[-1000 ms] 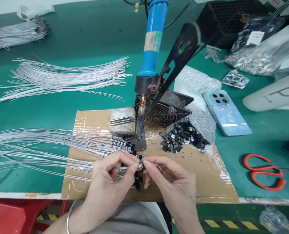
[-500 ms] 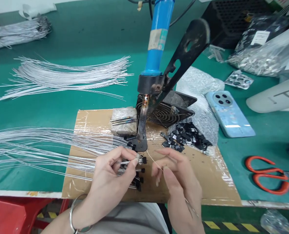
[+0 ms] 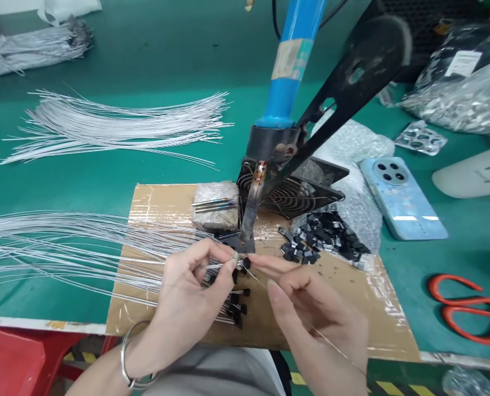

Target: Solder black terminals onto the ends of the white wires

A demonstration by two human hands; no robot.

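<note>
The left hand (image 3: 193, 300) pinches wires (image 3: 212, 266) by a connector (image 3: 246, 263), likely steadying them; the right hand (image 3: 325, 322) loosely grips solder (image 3: 335, 347), probably for feeding. Just beyond both, the iron (image 3: 251, 212) points down, apparently mounted to spare a hand. Spare connectors (image 3: 331, 234) lie past the right hand.

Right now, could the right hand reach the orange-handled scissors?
Probably yes: only cardboard and green tabletop lie between the right hand and the scissors, though it holds a thin wire.
</note>
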